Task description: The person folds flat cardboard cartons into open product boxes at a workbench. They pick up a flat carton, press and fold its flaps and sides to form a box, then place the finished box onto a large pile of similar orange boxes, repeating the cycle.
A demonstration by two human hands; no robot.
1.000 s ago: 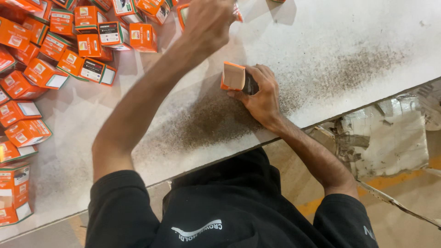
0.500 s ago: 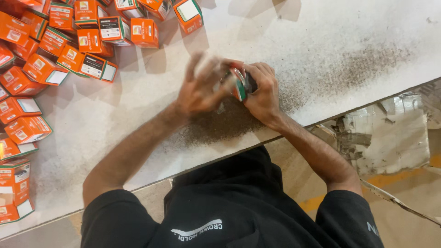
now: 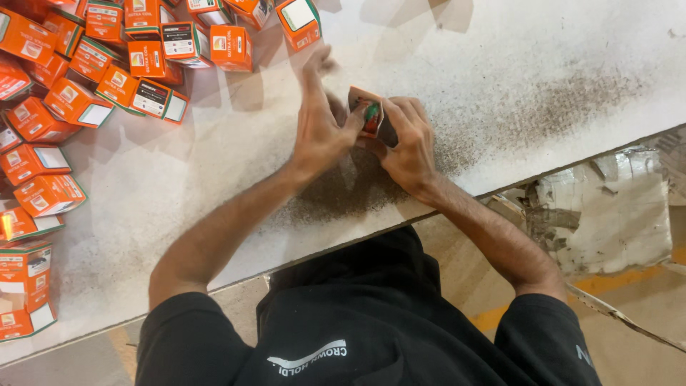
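Resting between both hands' grip [image 3: 366,132], small orange box [image 3: 366,107]

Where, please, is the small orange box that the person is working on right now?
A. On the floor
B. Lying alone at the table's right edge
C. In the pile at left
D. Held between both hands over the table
D: the small orange box sits gripped between the left hand and right hand above the white table.

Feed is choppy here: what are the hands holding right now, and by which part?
Both hands hold one small orange box. The left hand presses its left side by the open flap; the right hand cups its right side and underside.
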